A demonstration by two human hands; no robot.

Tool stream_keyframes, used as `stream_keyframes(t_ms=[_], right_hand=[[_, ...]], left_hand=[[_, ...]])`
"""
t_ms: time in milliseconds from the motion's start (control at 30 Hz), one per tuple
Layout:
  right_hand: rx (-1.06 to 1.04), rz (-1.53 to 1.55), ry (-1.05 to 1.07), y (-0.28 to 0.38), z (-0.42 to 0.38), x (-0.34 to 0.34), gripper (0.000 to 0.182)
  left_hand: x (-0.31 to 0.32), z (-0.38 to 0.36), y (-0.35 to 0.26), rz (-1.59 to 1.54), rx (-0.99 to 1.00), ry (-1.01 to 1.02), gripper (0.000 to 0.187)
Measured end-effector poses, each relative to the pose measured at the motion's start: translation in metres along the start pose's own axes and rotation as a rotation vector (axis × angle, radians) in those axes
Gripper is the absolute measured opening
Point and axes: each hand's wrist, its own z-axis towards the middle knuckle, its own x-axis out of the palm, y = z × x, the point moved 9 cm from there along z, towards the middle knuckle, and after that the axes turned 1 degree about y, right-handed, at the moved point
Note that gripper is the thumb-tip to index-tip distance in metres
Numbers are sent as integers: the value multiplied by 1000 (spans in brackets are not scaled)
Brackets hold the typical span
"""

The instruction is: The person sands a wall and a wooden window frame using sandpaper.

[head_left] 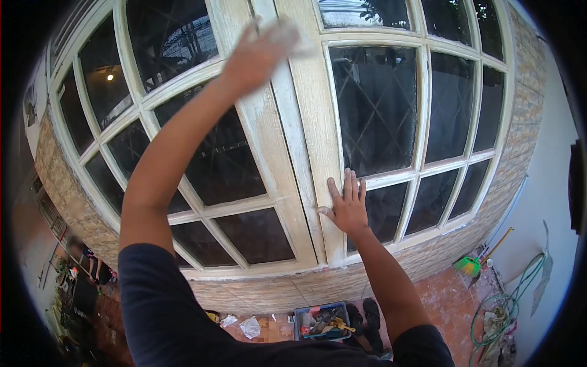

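Observation:
High on the pale, worn window frame, my left hand is raised and smeared by motion. A whitish thing shows at its fingers, too blurred to name, pressed near the centre post. My right hand lies flat with fingers spread on the lower part of the right window's frame, beside a dark glass pane. Nothing is held in it. Patches of bare or whitish wood show along both centre posts.
Below are a blue bin of tools, dark footwear and white scraps. At right are a green broom and a coiled green hose. A person is at far left.

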Motion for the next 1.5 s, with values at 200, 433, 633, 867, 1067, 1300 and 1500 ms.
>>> stream_keyframes(t_ms=[200, 433, 633, 867, 1067, 1300, 1500], right_hand=[[-36, -14, 7, 3, -2, 7, 86], [20, -15, 113, 0, -2, 10, 81], [17, -40, 78, 4, -1, 4, 87], [69, 198, 4, 46, -29, -31, 84], [160, 2051, 959, 232, -215, 29, 92], [436, 2064, 966, 260, -187, 30, 62], [525, 1892, 863, 276, -205, 33, 37]], left_hand=[[-7, -18, -65, -300, 285, 121, 45], [-5, -76, -154, -309, 124, 164, 48], [-70, -195, -211, -1087, -812, 251, 31], [-173, -373, -406, -1748, -2371, 105, 24], [-212, -408, -377, -1648, -2422, -135, 26], [-227, -401, -392, -1811, -2689, -642, 24], [-231, -420, -407, -1779, -2779, -760, 24]])
